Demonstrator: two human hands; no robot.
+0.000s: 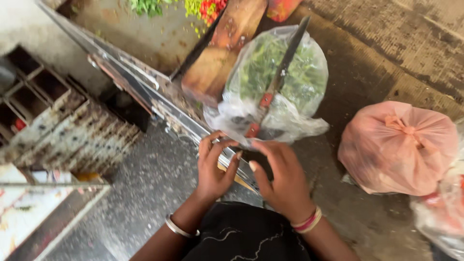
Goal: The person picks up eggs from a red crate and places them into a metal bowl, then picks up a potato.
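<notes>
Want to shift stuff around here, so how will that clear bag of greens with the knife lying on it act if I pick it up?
The clear bag of greens will probably sag and lose its shape: thin, crinkled plastic, loosely filled with leaves. It looks light for its size. The knife lies loose on top and would likely slide off, so lift it away first. Both hands are at the bag's near edge.

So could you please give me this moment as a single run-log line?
left hand: at metal counter edge | right hand: by clear plastic bag of greens | red-handled knife: atop bag

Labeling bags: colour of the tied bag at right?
Pale pink tied plastic bag, translucent; head view.
</notes>
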